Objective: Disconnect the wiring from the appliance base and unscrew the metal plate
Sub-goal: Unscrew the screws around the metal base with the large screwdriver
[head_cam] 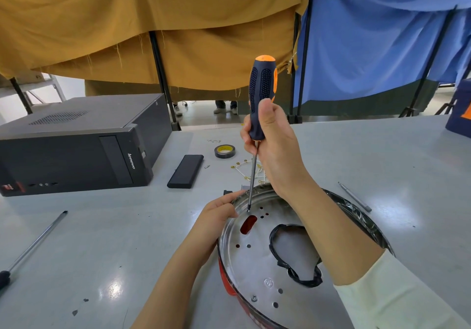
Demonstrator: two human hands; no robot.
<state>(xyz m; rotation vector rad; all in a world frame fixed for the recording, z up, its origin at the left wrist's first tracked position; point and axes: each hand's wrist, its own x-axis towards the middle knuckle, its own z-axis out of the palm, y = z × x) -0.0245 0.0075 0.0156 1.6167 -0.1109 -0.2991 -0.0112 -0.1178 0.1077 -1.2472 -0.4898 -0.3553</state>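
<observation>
A grey table (pixel 102 239) fronts mustard and blue curtains (pixel 178 22); far left lies a black computer case (pixel 76 145) reading "lenovo". The right hand (pixel 272 137) grasps a screwdriver (pixel 261 94) upright on the metal plate (pixel 254 265), and the left hand (pixel 216 216) grips the appliance base (pixel 225 280) at its rim.

1. Two bare hands: left hand (pixel 216 214), right hand (pixel 274 145).
2. No gloves, no rings, no watch to be seen.
3. Left arm (pixel 173 277) bare all the way to the bottom edge, no sleeve in sight.
4. Right forearm (pixel 328 231) bare from wrist to partway up.
5. Past that, a long sleeve (pixel 397 295) on the right arm, pale cream, almost white.
6. Sleeve soft and loose, with gentle folds, plain cloth, no pattern, no buttons.
7. Sleeve edge a smooth curved line across the arm.
8. Short, plain thumbnail on the right hand.
</observation>
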